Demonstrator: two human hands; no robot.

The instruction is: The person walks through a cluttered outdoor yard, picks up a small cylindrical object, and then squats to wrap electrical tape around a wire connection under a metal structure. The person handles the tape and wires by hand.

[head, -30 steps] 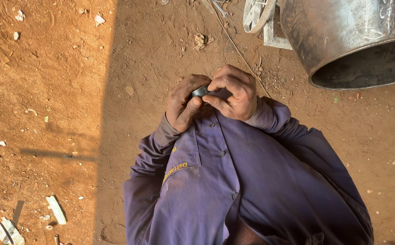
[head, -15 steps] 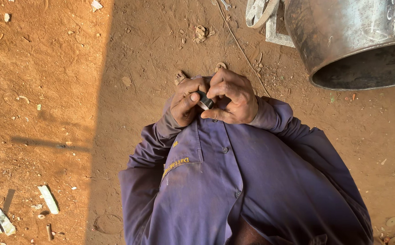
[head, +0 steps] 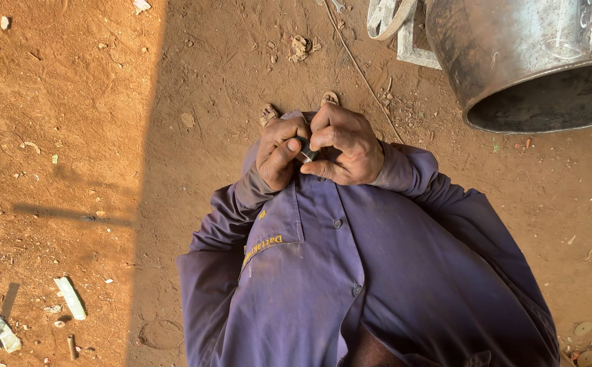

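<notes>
Looking straight down my purple work shirt, I see my two hands close together in front of my chest. My left hand (head: pixel 279 153) and my right hand (head: pixel 347 146) both pinch one small dark metal part (head: pixel 305 148) between their fingertips. Most of the part is hidden by the fingers, so its shape is unclear. The tips of my feet show just beyond the hands on the red dirt ground (head: pixel 105 136).
A large grey metal drum (head: pixel 527 61) lies on its side at the upper right, with a metal wheel-like piece (head: pixel 384 17) beside it. A thin wire (head: pixel 360 68) runs across the dirt. Pale scraps (head: pixel 70 298) lie at the lower left.
The view has shifted a little, so my feet now show beyond the hands. My fingers have turned the small dark part between them; both hands stay together.
</notes>
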